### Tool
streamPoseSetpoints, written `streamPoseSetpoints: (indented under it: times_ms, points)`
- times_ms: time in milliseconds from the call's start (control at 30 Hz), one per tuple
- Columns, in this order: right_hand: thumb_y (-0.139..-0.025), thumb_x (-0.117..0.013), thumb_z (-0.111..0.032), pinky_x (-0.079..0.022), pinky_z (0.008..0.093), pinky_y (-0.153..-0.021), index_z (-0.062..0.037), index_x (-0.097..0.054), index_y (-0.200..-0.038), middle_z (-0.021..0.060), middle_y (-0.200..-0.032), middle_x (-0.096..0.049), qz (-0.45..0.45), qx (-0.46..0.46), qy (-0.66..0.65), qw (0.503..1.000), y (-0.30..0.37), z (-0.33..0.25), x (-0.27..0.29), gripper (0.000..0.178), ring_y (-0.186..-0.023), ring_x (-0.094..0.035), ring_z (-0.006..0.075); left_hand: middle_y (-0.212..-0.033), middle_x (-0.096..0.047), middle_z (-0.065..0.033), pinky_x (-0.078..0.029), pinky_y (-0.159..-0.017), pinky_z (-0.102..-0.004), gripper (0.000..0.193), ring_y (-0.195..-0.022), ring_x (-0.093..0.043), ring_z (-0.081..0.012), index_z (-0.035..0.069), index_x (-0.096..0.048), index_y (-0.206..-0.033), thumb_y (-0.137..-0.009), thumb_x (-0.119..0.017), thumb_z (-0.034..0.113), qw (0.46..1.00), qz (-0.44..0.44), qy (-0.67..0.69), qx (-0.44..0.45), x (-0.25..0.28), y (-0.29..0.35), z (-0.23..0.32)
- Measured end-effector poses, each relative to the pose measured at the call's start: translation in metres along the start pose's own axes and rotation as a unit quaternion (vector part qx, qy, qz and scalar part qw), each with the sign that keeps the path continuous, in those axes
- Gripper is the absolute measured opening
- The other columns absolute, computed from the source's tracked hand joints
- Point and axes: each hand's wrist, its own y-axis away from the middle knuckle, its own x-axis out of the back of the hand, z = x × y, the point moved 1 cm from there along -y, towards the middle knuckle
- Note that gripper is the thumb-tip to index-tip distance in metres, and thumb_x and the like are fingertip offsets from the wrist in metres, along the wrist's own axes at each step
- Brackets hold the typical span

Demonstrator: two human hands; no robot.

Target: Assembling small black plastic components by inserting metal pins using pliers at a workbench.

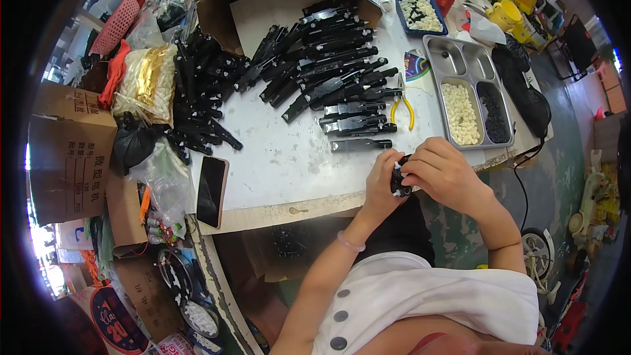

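At the near edge of the worktop, left hand and right hand are pinching a black part! White surface stretches between phone and piled black pieces; yellow-handled pliers beside them, green floor past the edge.

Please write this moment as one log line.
left hand: holding black part | right hand: touching same part | yellow-handled pliers: on table

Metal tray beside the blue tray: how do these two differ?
The metal tray is silver and larger; the blue tray is smaller. The metal tray is split into compartments; the blue tray shows no dividers. The metal tray lies nearer the right hand; the blue tray, farther. Both hold small white pieces.
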Motion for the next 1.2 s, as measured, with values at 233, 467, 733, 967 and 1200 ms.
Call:
streamPoseSetpoints:
  times_ms: [233,467,733,967,1200]
  points:
    - [-0.069,-0.068,-0.01,-0.044,0.0353,-0.076,-0.005,-0.06,-0.086,0.0041,-0.083,-0.058,-0.023,0.009,0.009,1.0,0.003,0.004,0.006,0.019,-0.08,-0.054,0.0232,-0.112,-0.052,-0.0188,-0.048,-0.081,-0.0395,0.065,-0.096,-0.056,-0.0377,0.004,-0.045,-0.12,-0.063,-0.076,0.008,1.0,-0.011,0.004,0.02,0.002,0.001,0.002]
    - [-0.069,-0.06,-0.008,-0.043,0.0333,-0.082,-0.0024,-0.058,-0.086,0.0047,-0.085,-0.056,-0.111,0.1,0.168,0.974,-0.006,-0.01,0.016,0.018,-0.083,-0.053,0.0202,-0.114,-0.051,-0.0199,-0.048,-0.079,-0.0404,0.071,-0.096,-0.056,-0.0396,0.005,-0.045,-0.121,-0.057,-0.077,0.002,1.0,-0.005,-0.003,0.005,0.0,0.0,0.002]
    - [-0.07,-0.059,-0.011,-0.042,0.0307,-0.074,-0.0046,-0.054,-0.082,0.0041,-0.078,-0.051,-0.147,0.092,0.123,0.977,-0.023,-0.005,0.017,0.014,-0.078,-0.05,0.0197,-0.114,-0.051,-0.0194,-0.048,-0.079,-0.0403,0.071,-0.096,-0.056,-0.0391,0.005,-0.045,-0.121,-0.058,-0.076,0.002,1.0,0.007,0.001,0.011,0.0,0.002,-0.001]
    - [-0.071,-0.058,-0.014,-0.04,0.0302,-0.077,-0.0064,-0.058,-0.085,0.0037,-0.081,-0.054,-0.221,0.091,0.21,0.948,-0.024,-0.012,0.024,0.016,-0.084,-0.051,0.0181,-0.114,-0.052,-0.0196,-0.048,-0.081,-0.0407,0.063,-0.097,-0.056,-0.039,0.004,-0.047,-0.119,-0.062,-0.075,0.006,1.0,0.011,0.013,0.01,-0.003,-0.001,0.001]
    - [-0.069,-0.058,-0.016,-0.037,0.031,-0.067,-0.0049,-0.062,-0.072,0.0062,-0.071,-0.057,-0.363,0.097,0.186,0.908,-0.04,-0.024,0.011,0.012,-0.079,-0.053,0.0206,-0.097,-0.057,-0.0104,-0.049,-0.076,-0.0365,0.032,-0.099,-0.055,-0.0292,0.006,-0.055,-0.107,-0.078,-0.064,0.018,0.958,-0.109,-0.261,0.049,-0.009,-0.001,0.007]
